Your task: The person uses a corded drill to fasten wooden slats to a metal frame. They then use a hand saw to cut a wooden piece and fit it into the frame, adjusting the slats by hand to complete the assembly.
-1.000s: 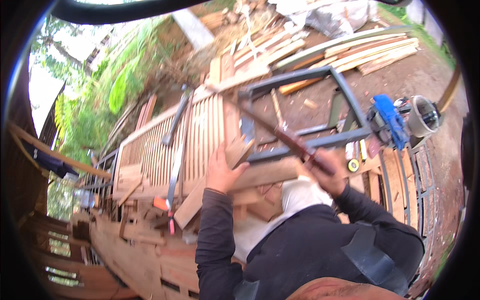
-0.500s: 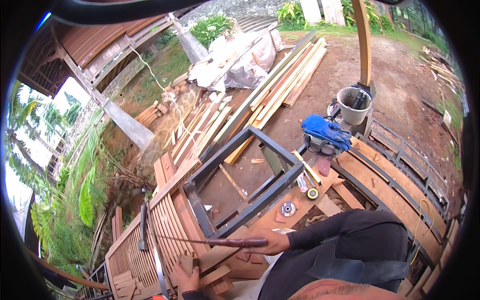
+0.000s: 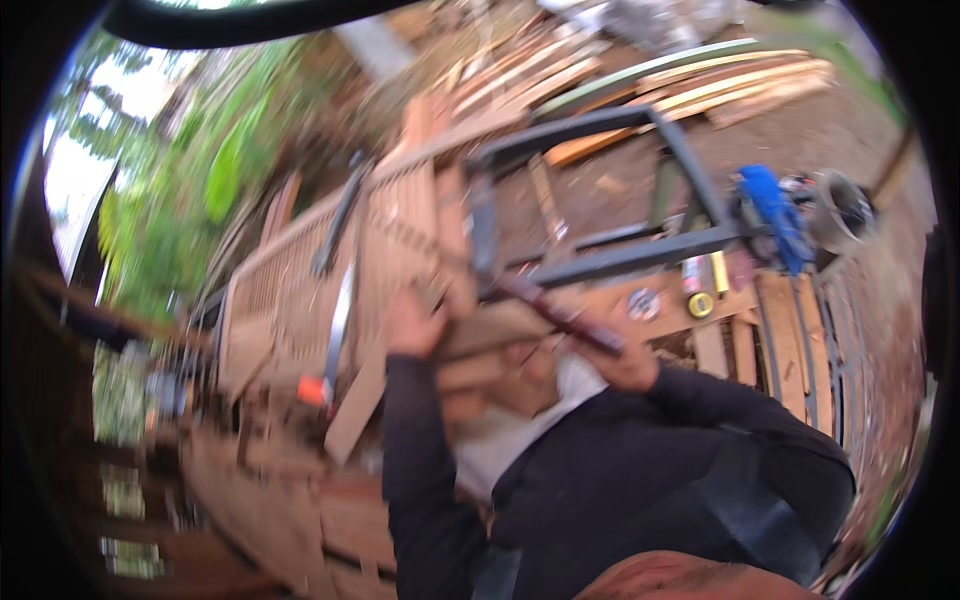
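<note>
A slanted reddish-brown tool handle [image 3: 563, 315] adjoins a wooden beam [image 3: 495, 331]

So it's all outdoors, pretty much: bare brown dirt ground [image 3: 735, 150] with a blurry strip of green grass [image 3: 835, 55] along its far right edge. Feathery, leafy green plants [image 3: 220, 170] fill the upper left, with blown-out white sky [image 3: 78, 155] beside them. Daylight's soft and bright. Lower left is a shadowy, dark brown structure [image 3: 60, 470] with bright gaps in it. There's also a slanted grey pillar [image 3: 375, 48] up top, smeared by blur.
</note>
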`<move>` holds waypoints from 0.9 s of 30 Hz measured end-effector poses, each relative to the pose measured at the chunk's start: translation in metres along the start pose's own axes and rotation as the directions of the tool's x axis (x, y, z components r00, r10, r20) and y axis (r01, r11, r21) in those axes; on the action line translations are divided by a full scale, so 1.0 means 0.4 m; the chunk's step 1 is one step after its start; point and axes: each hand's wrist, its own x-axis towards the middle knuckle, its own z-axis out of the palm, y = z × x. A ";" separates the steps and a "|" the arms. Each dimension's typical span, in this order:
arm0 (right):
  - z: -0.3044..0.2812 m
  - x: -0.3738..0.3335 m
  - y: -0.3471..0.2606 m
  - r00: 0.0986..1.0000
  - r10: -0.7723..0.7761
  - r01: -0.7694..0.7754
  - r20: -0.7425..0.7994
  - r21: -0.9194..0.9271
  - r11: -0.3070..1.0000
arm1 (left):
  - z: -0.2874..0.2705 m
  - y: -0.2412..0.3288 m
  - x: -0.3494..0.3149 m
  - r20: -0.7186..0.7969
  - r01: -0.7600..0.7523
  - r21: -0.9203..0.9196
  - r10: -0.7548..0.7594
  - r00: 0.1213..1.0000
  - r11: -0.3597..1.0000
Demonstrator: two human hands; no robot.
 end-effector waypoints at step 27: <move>-0.022 -0.041 -0.097 0.949 0.290 -0.284 0.119 -0.068 0.956 | -0.053 0.060 0.013 0.037 0.227 -0.049 -0.225 0.974 0.973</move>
